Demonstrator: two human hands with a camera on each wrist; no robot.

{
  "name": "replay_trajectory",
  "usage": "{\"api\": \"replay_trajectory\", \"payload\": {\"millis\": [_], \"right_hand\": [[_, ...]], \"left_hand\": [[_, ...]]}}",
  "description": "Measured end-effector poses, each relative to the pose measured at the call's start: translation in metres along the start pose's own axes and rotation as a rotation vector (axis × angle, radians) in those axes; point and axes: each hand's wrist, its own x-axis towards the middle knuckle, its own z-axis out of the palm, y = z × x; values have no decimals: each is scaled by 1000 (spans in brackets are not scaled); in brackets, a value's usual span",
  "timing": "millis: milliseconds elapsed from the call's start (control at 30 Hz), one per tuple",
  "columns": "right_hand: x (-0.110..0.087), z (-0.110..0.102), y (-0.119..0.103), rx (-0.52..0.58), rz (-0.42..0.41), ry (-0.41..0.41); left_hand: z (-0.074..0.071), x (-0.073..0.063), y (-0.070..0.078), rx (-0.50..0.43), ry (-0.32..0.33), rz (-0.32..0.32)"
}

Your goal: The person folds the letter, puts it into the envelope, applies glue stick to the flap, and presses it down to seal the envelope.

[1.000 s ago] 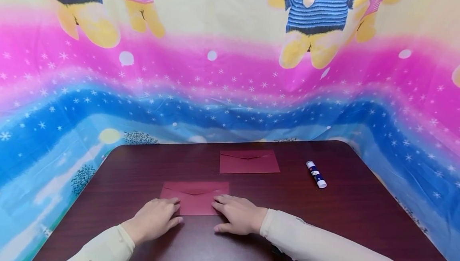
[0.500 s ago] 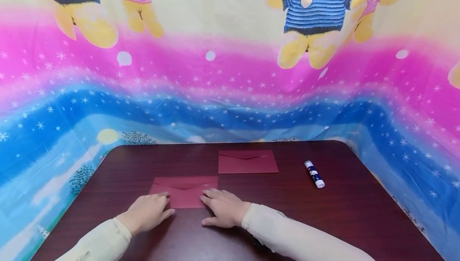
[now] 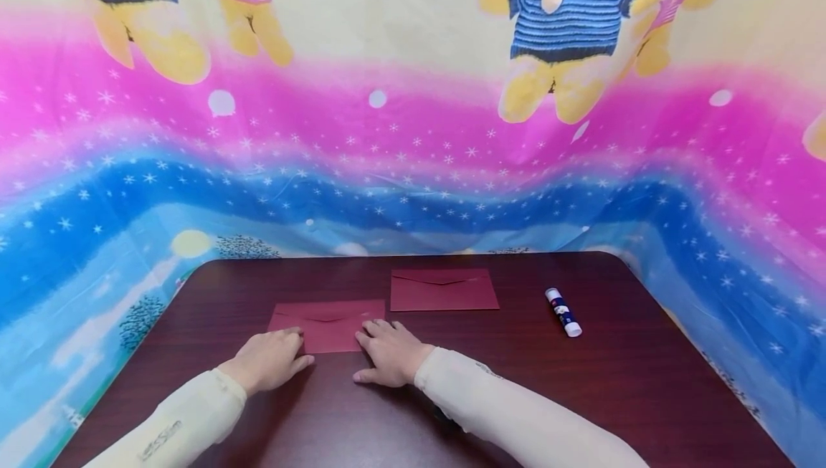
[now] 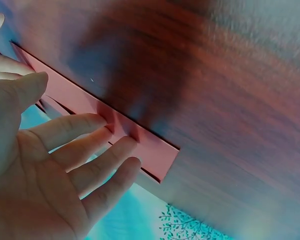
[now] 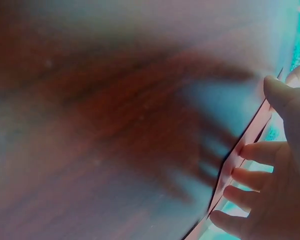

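Note:
A dark red envelope (image 3: 332,335) lies flat on the table, its pointed flap on the far side. My left hand (image 3: 267,360) rests its fingertips on the envelope's left end, thumb off the near edge. At the right end, the spread fingers of my right hand (image 3: 392,353) touch the paper. In the left wrist view the fingers of the left hand (image 4: 75,165) reach out fairly straight onto the envelope (image 4: 152,155). Likewise in the right wrist view, the right hand (image 5: 270,195) has extended fingertips on the envelope (image 5: 250,132).
A second dark red envelope (image 3: 445,290) lies farther back, just right of the first. To its right is a white and navy glue stick (image 3: 563,312). The dark wooden table (image 3: 581,396) ends at a printed cloth backdrop (image 3: 413,138).
Both hands have slid the near envelope away from the body and a little to the left, bringing it closer beside the second envelope. The second envelope and the glue stick stay put.

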Motion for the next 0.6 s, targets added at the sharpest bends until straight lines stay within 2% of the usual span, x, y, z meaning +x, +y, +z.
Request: {"api": "replay_trajectory", "payload": {"millis": [233,600], "right_hand": [[9,-6,2,51,50,-8],[20,-3,10,153,122,-26]], "left_hand": [[-2,12,-3,-8,-29,-20],[-6,31,-11,-28,-91,-56]]}}
